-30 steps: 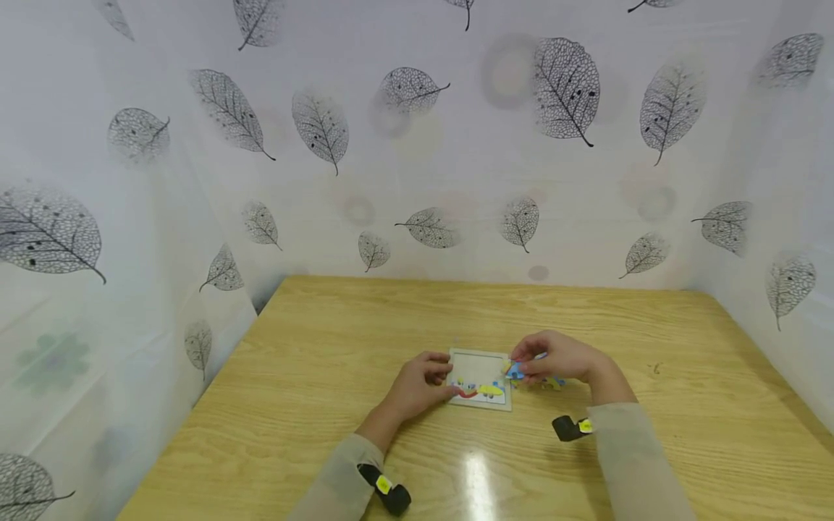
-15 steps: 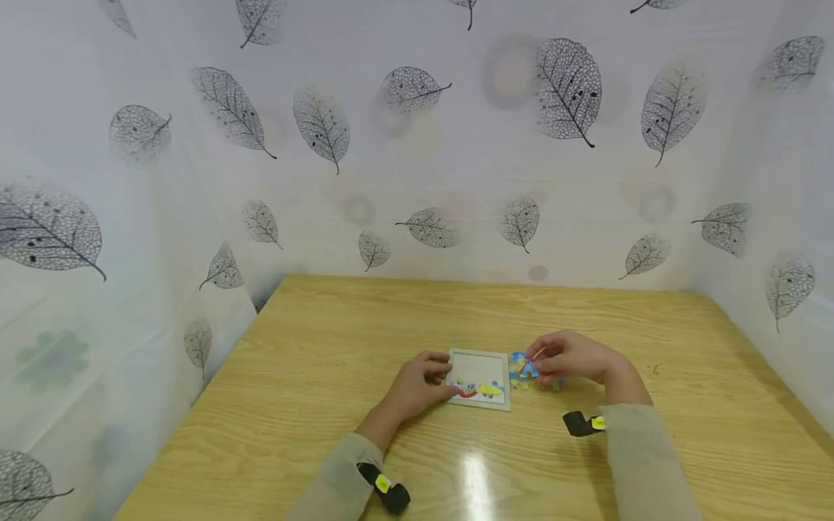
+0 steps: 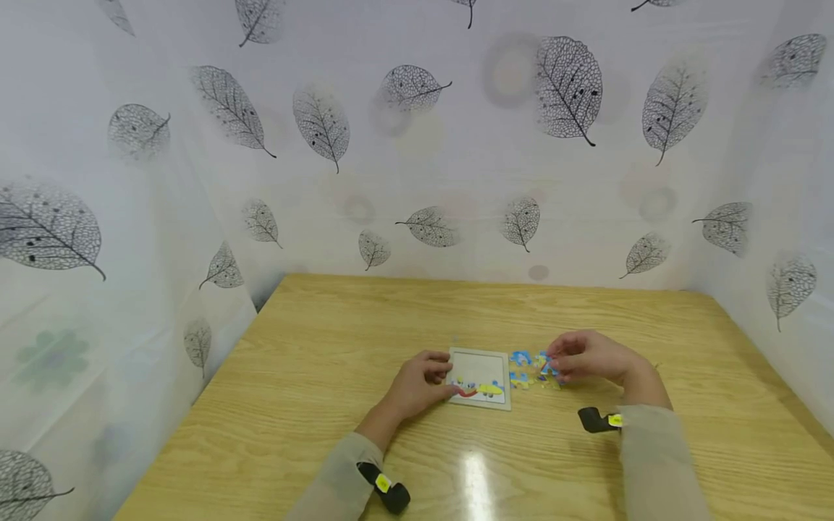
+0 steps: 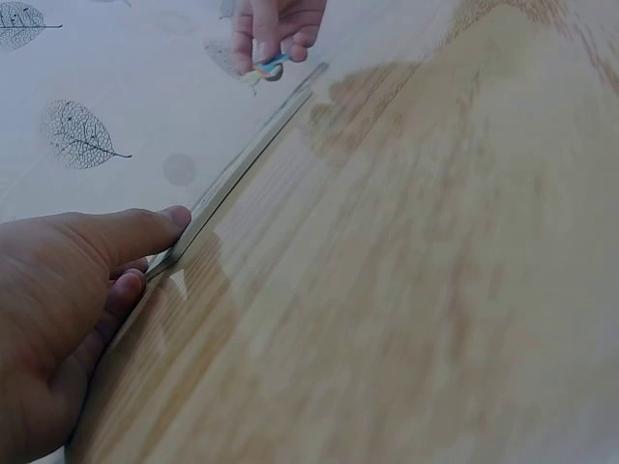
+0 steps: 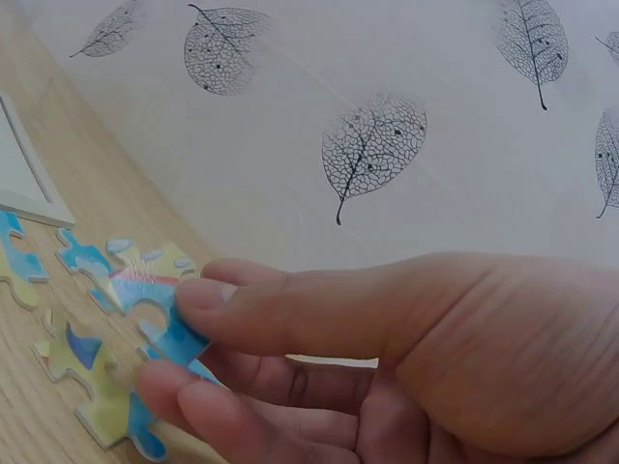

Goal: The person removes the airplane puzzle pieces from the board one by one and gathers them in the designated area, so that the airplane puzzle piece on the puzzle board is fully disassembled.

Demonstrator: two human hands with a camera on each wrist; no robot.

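Note:
A square puzzle tray (image 3: 510,394) lies on the table, its lower strip filled with pieces showing yellow and red shapes, its upper part bare. My left hand (image 3: 417,387) grips the tray's left edge; in the left wrist view the thumb (image 4: 155,232) lies on the rim and a fingertip is at its side. To the tray's right, my right hand (image 3: 593,356) pinches a blue jigsaw piece (image 5: 145,280) with a red stripe between thumb and fingers, tilted above the loose pieces. Those loose jigsaw pieces (image 3: 520,358), blue and yellow, lie beside the tray, partly hidden by the hand.
The wooden table (image 3: 352,318) extends around the tray on all sides. A pale curtain (image 3: 456,159) with leaf prints hangs behind it and at both sides. Black wrist cameras (image 3: 394,498) stick out from both sleeves.
My right hand has moved right, away from the tray's edge, carrying the blue piece over the loose pieces and uncovering several of them. The left hand and tray have stayed put.

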